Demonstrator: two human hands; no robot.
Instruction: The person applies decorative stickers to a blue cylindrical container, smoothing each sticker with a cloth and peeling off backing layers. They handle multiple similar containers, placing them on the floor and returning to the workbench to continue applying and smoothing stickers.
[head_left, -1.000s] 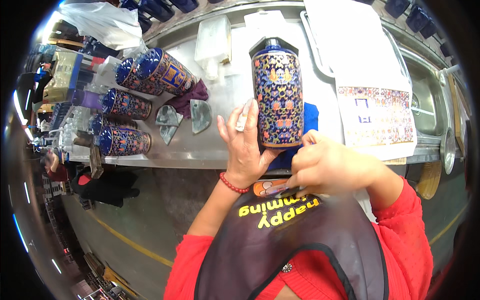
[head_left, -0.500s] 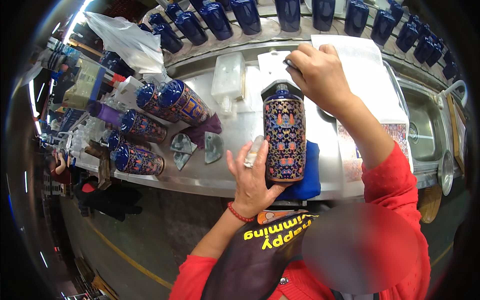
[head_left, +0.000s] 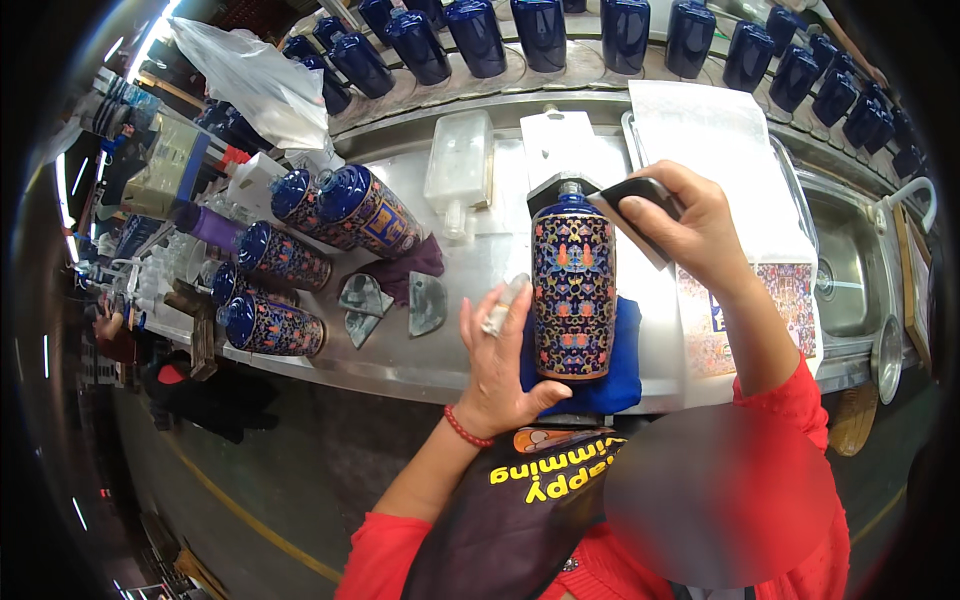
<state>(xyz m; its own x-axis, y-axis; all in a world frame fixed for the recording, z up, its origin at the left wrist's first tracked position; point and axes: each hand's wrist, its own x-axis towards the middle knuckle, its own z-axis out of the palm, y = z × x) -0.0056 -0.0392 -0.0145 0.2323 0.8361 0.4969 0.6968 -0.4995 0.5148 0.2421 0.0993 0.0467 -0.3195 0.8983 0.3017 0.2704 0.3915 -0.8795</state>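
A dark blue bottle (head_left: 574, 290) covered in a colourful floral pattern lies in front of me, its neck pointing away. Its neck end is at a dark angular rest (head_left: 546, 192), and a folded blue cloth (head_left: 618, 375) is under its base. My left hand (head_left: 497, 350) is open beside the bottle's left side, fingers stretched and thumb near the base; one finger is wrapped in white tape. In my right hand (head_left: 697, 222) is a dark flat scraper (head_left: 640, 213) with a pale edge, closed in my fingers. Its tip is by the bottle's right shoulder; contact is unclear.
Several patterned bottles (head_left: 372, 212) stand at the left near a purple cloth (head_left: 418, 262) and grey-green scraper pieces (head_left: 427, 304). A clear rectangular bottle (head_left: 459, 165) lies beyond. White sheets (head_left: 705, 150) and a patterned sheet (head_left: 785, 300) are right, before a sink (head_left: 845, 285). Plain blue bottles (head_left: 541, 35) line a conveyor.
My right hand has come down and toward me from beyond the neck, bringing the scraper to the bottle's right shoulder. My left thumb has moved off the bottle's base. The conveyor bottles have shifted.
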